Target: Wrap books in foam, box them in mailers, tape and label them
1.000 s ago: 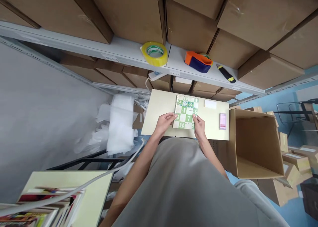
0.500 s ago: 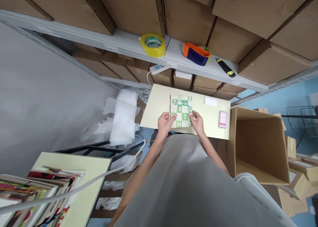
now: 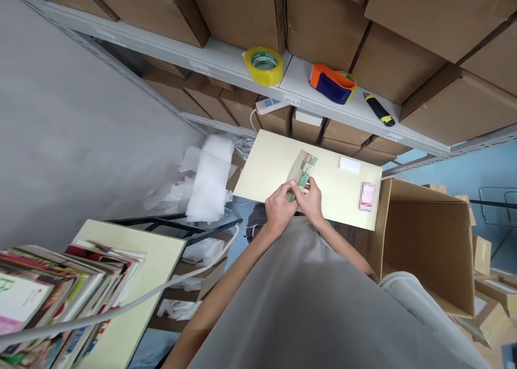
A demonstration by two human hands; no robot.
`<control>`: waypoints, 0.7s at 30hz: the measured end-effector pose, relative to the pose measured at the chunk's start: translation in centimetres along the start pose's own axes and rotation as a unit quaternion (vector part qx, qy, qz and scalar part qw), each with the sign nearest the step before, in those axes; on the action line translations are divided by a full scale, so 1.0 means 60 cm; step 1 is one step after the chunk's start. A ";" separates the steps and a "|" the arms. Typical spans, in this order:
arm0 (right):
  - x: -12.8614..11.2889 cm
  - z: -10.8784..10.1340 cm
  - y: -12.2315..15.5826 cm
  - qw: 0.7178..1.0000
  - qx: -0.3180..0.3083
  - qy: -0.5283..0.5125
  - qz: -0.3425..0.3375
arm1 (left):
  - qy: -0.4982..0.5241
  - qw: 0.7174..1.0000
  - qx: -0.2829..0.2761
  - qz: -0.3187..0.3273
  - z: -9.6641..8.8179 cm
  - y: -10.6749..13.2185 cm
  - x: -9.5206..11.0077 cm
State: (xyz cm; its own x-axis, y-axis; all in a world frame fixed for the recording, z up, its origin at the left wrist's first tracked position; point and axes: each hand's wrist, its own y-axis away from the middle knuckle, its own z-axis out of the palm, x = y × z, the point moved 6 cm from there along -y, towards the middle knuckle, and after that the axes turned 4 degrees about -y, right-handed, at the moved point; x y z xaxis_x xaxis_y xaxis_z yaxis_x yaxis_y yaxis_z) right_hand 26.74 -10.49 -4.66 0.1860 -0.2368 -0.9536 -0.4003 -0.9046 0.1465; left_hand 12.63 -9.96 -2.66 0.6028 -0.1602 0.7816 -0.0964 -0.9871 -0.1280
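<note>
Between my hands is a small book (image 3: 302, 167), tilted up so that its narrow spine side shows, with green and pale patches on it. My left hand (image 3: 280, 206) is closed on its lower end, the fingertips meeting those of the other hand. My right hand (image 3: 310, 199) grips the same end from the right, its thumb and fingers pressed to the book. Both hands are over the near edge of a pale yellow tabletop (image 3: 258, 169). A white box-like item (image 3: 349, 165) and a pink, blurred-out card-like item (image 3: 367, 196) lie to the right on that tabletop.
A shelf edge ahead carries yellow tape (image 3: 265, 77), an orange and blue tape dispenser (image 3: 332, 86) and a utility knife (image 3: 378, 109). An open carton (image 3: 428, 245) stands at right. Stacked books (image 3: 52, 299) and a grey cable (image 3: 161, 287) are at lower left, white wrap (image 3: 212, 178) beyond.
The book has turned from its checkered front cover facing up to being tilted with its narrow side showing. Both hands have come together at its lower end. The camera view has shifted slightly.
</note>
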 end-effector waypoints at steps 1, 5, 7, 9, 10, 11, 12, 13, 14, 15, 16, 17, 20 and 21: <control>0.008 -0.007 -0.007 1.000 0.010 0.000 0.006 | 0.001 1.000 -0.021 0.016 0.006 0.002 0.005; 0.038 -0.035 -0.033 0.998 0.013 -0.049 0.033 | 0.021 0.998 -0.064 0.021 0.018 -0.007 -0.013; 0.044 -0.047 -0.036 0.995 -0.004 -0.096 0.041 | 0.060 0.996 -0.034 -0.062 0.012 -0.021 -0.050; 0.045 -0.059 -0.033 0.990 -0.022 -0.132 0.050 | 0.160 0.971 -0.030 -0.176 0.013 -0.031 -0.090; 0.044 -0.065 -0.031 0.988 -0.031 -0.143 0.055 | 0.228 0.946 -0.053 -0.222 0.019 -0.033 -0.103; 0.044 -0.069 -0.028 0.986 -0.041 -0.151 0.061 | 0.298 0.916 -0.087 -0.253 0.028 -0.033 -0.107; 0.043 -0.072 -0.026 0.984 -0.051 -0.157 0.067 | 0.357 0.885 -0.125 -0.270 0.038 -0.032 -0.105; 0.043 -0.074 -0.025 0.983 -0.061 -0.160 0.071 | 0.400 0.860 -0.156 -0.274 0.044 -0.030 -0.098; 0.043 -0.074 -0.024 0.981 -0.072 -0.162 0.073 | 0.425 0.846 -0.172 -0.272 0.049 -0.029 -0.090; 0.043 -0.073 -0.025 0.980 -0.084 -0.163 0.073 | 0.435 0.842 -0.173 -0.268 0.051 -0.028 -0.083; 0.044 -0.071 -0.027 0.979 -0.099 -0.162 0.073 | 0.434 0.847 -0.163 -0.262 0.052 -0.029 -0.077; 0.045 -0.069 -0.030 0.979 -0.110 -0.157 0.073 | 0.427 0.855 -0.147 -0.254 0.053 -0.030 -0.074; 0.048 -0.080 -0.042 0.992 -0.066 -0.093 0.052 | 0.386 0.889 -0.096 -0.229 0.054 -0.039 -0.074; 0.045 -0.088 -0.045 0.997 -0.030 -0.061 0.036 | 0.360 0.903 -0.077 -0.221 0.052 -0.043 -0.076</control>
State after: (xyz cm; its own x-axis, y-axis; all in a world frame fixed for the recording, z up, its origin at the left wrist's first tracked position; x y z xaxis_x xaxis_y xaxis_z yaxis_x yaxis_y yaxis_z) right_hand 33.06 -10.54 -6.24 0.0465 -0.2604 -0.9644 -0.3528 -0.9075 0.2280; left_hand 12.60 -6.70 -7.78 -0.0557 0.3439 0.9374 -0.1153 -0.9347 0.3361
